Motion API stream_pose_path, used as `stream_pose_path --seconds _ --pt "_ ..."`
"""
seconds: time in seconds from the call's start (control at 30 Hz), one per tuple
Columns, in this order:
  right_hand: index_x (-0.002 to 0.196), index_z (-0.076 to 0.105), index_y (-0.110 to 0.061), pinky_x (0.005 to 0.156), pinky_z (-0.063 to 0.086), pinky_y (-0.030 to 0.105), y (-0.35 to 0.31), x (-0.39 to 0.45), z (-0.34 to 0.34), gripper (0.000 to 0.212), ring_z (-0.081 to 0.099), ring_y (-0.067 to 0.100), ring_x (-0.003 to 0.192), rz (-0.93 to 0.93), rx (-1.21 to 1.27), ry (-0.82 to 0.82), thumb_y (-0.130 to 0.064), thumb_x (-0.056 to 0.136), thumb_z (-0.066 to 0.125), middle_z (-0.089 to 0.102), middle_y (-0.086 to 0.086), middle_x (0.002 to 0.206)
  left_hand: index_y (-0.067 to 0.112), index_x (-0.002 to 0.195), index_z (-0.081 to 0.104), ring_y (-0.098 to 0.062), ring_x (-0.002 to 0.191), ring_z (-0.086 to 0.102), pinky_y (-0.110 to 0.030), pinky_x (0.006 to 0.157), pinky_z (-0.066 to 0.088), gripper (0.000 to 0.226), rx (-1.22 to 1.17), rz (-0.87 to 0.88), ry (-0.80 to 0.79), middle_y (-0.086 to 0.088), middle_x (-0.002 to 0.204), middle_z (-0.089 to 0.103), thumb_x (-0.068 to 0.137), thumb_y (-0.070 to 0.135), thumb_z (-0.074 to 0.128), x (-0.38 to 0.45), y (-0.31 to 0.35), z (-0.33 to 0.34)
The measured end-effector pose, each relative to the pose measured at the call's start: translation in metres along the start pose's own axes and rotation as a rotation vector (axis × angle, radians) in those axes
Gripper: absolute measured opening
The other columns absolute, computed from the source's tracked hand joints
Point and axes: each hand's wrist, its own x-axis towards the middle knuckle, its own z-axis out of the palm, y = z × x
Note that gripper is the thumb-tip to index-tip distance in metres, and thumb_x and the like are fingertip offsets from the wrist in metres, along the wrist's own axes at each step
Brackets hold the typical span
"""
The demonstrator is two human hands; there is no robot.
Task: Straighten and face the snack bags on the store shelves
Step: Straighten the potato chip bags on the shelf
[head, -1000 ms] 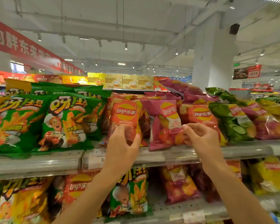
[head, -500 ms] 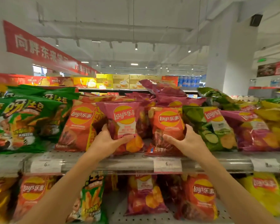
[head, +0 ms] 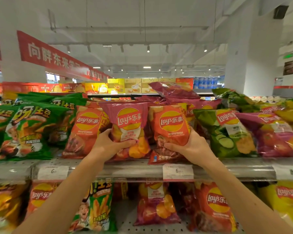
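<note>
On the upper shelf (head: 135, 171) two Lay's bags stand upright side by side, fronts toward me. My left hand (head: 108, 146) grips the lower left of the pink Lay's bag (head: 128, 125). My right hand (head: 191, 147) holds the lower right of the orange-red Lay's bag (head: 171, 127). Another orange Lay's bag (head: 85, 130) leans just left of them, and a green cucumber Lay's bag (head: 225, 132) lies tilted to the right.
Green fries-snack bags (head: 27, 132) fill the shelf's left end; purple and yellow bags (head: 276, 132) crowd the right. More pink bags (head: 172, 92) are piled loosely on top behind. The lower shelf holds further mixed bags (head: 156, 203). Price tags (head: 178, 171) line the shelf edge.
The view has shifted right and closer. My hands moved from the bag bottoms onto the pink and orange-red bags and now grip them, holding both upright.
</note>
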Motion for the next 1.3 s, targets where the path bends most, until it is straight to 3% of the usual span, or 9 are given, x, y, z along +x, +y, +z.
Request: stream_pose_path --seconds 0.27,0.37,0.47,0.57,0.73,0.9,1.07,1.13,1.3 --pt "0.141 0.044 -0.030 0.099 0.053 0.043 0.003 -0.019 -0.042 0.115 0.063 0.019 0.114 -0.024 0.043 0.292 -0.086 0.045 0.071 0.066 -0.009 0.127 0.028 0.114 0.057 -0.003 0.092 0.063 -0.019 0.071 0.049 0.075 -0.079 0.034 -0.046 0.016 0.101 0.067 0.050 0.043 0.093 0.006 0.014 0.037" --pt "0.129 0.048 -0.039 0.088 0.048 0.028 0.011 -0.029 -0.058 0.091 0.060 0.010 0.109 -0.033 0.129 0.361 -0.074 0.053 0.082 0.063 -0.026 0.113 0.027 0.120 0.052 -0.001 0.087 0.058 -0.014 0.068 0.047 0.074 -0.048 0.023 -0.098 0.016 0.102 0.061 0.059 0.039 0.093 0.010 0.018 0.062" --pt "0.140 0.048 -0.033 0.101 0.049 0.037 0.018 -0.038 -0.069 0.097 0.061 0.013 0.119 -0.050 0.182 0.381 -0.064 0.057 0.086 0.065 -0.017 0.125 0.023 0.126 0.051 0.002 0.088 0.063 -0.008 0.059 0.048 0.068 -0.072 0.009 -0.212 0.011 0.109 0.068 0.070 0.032 0.089 0.015 0.017 0.083" --pt "0.147 0.044 -0.035 0.107 0.047 0.039 0.020 -0.047 -0.073 0.104 0.060 0.013 0.121 -0.048 0.197 0.379 -0.062 0.057 0.087 0.063 -0.014 0.133 0.018 0.140 0.040 -0.005 0.098 0.062 -0.016 0.070 0.049 0.076 -0.032 -0.029 -0.302 0.004 0.121 0.065 0.080 0.035 0.082 0.017 0.021 0.096" --pt "0.140 0.045 -0.037 0.099 0.048 0.031 0.018 -0.055 -0.064 0.098 0.060 0.009 0.115 -0.050 0.215 0.357 -0.062 0.056 0.088 0.063 -0.018 0.126 0.021 0.127 0.046 0.002 0.079 0.067 -0.014 0.064 0.049 0.057 0.036 -0.110 -0.404 0.015 0.093 0.067 0.085 0.045 0.075 0.017 0.028 0.100" --pt "0.140 0.048 -0.033 0.087 0.049 0.023 0.001 -0.056 -0.042 0.104 0.062 0.005 0.107 -0.037 0.209 0.305 -0.071 0.049 0.083 0.064 -0.020 0.118 0.022 0.131 0.054 -0.015 0.103 0.070 -0.039 0.100 0.052 0.062 0.029 -0.095 -0.517 0.004 0.113 0.073 0.080 0.050 0.076 0.010 0.034 0.091" --pt "0.133 0.047 -0.037 0.092 0.053 0.034 -0.025 -0.052 -0.013 0.102 0.062 0.011 0.107 -0.031 0.195 0.294 -0.079 0.047 0.080 0.064 -0.020 0.115 0.015 0.134 0.062 -0.017 0.110 0.066 -0.040 0.097 0.054 0.045 0.374 0.257 -0.177 0.000 0.122 0.070 0.095 0.039 0.063 -0.015 0.020 0.048" --pt "0.136 0.045 -0.038 0.093 0.053 0.036 -0.040 -0.049 0.004 0.103 0.063 0.013 0.107 -0.029 0.174 0.288 -0.080 0.048 0.080 0.061 -0.023 0.109 0.017 0.121 0.070 -0.015 0.101 0.067 -0.036 0.089 0.056 0.031 0.539 0.404 0.038 0.002 0.113 0.073 0.099 0.036 0.058 -0.030 0.007 0.019" --pt "0.142 0.035 -0.028 0.095 0.054 0.047 -0.080 -0.040 0.054 0.107 0.063 0.031 0.117 -0.033 0.004 0.284 -0.081 0.059 0.077 0.061 0.000 0.131 0.018 0.089 0.073 -0.017 0.080 0.057 -0.035 0.072 0.051 0.022 0.980 0.554 0.326 0.002 0.086 0.066 0.097 0.031 0.057 -0.067 -0.024 -0.040"
